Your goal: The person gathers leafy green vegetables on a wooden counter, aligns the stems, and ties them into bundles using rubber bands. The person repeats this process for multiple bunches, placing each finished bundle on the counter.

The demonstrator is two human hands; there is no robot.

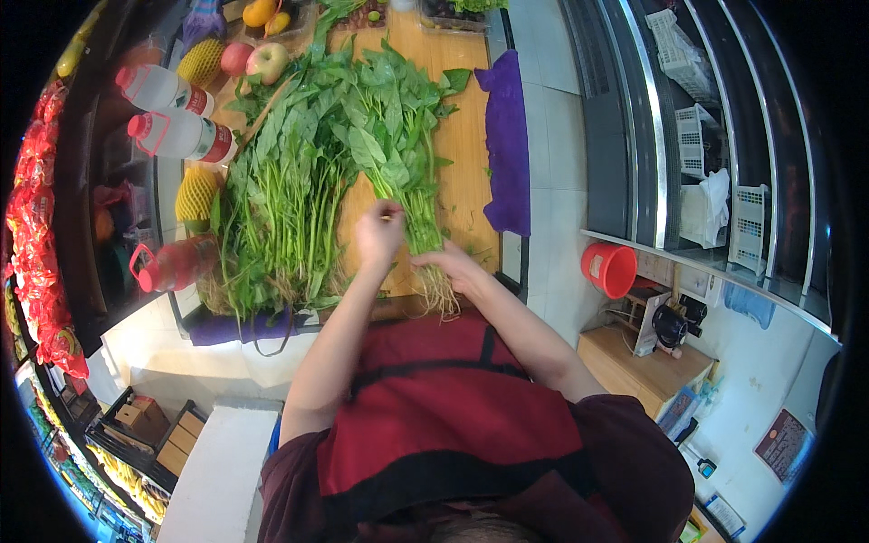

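Note:
A bunch of leafy greens (pixel 411 170) with long green stems lies on the wooden tabletop (pixel 461 197), its pale thin roots (pixel 434 288) towards me. My right hand (pixel 453 265) grips the lower stems just above the roots, thumb across the top. At the left side of the same stems is my left hand (pixel 380 234), blurred, with its fingers curled in. Whether it pinches anything is not clear. A larger pile of the same kind of greens (pixel 285 197) spreads to the left, roots also facing me.
Plastic bottles with red caps (pixel 187 136) and fruits in yellow foam nets (pixel 197 197) line the table's left side. Apples (pixel 267 63) sit at the far left. A purple cloth (pixel 506 142) hangs at the right edge. Beyond are a red bucket (pixel 609 270) and dark shelving (pixel 614 122).

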